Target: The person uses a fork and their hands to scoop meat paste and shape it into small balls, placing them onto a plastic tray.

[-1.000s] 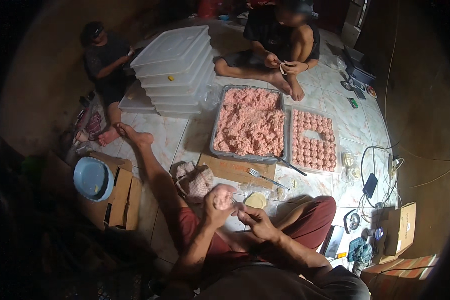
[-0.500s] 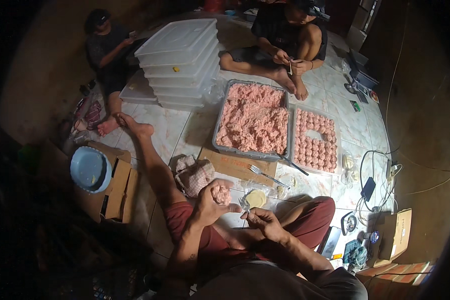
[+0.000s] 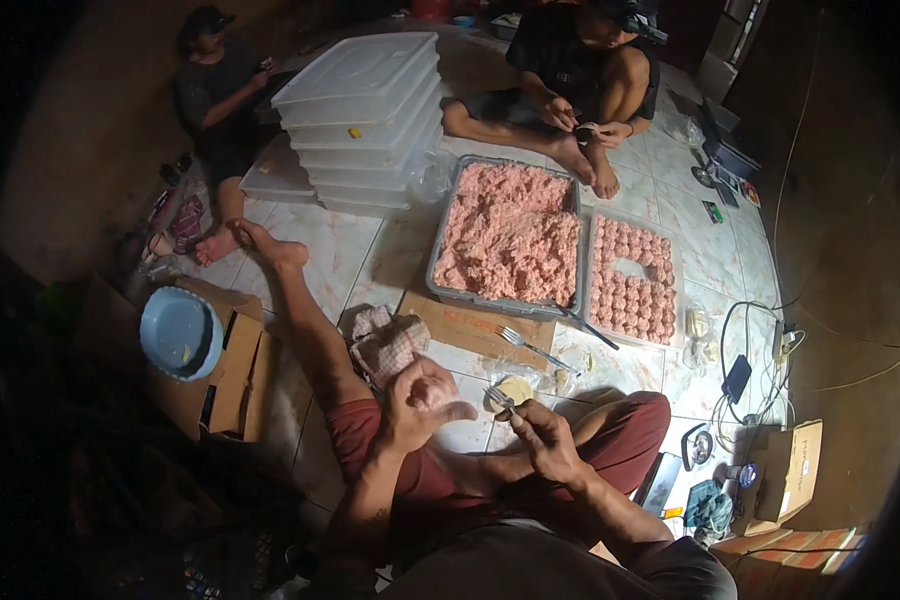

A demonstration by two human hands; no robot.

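A lump of pale pink minced meat [image 3: 432,392] is being cupped in the left hand [image 3: 422,402], its fingers curled loosely around the lump and the forefinger pointing toward the right; the right hand [image 3: 540,440] is being kept pinched on the handle of a small metal fork [image 3: 503,404], whose tines are resting at the rim of a small round pale-yellow wrapper [image 3: 511,391] lying on the tiled floor just ahead of the person's folded leg. Compared with a second ago, the left hand is being held lower and nearer the lap, with the meat more closed in the palm, while the right hand is being brought forward with the fork toward the wrapper; from this it is judged that the shaping of one portion is being finished and the filling of a wrapper is being set up. Just beyond the hands a checked red-and-white cloth [image 3: 390,342] is lying crumpled; a second metal fork [image 3: 530,346] is lying on a flat brown cardboard sheet [image 3: 470,325]. Farther out, a large grey rectangular tub of pink minced meat [image 3: 510,235] is standing beside a clear tray of rolled meatballs [image 3: 632,280]; a stack of white lidded plastic boxes [image 3: 365,120] is standing well apart at the left; a blue round bowl [image 3: 178,332] is resting on a cardboard box. Two other people are sitting at the far side.
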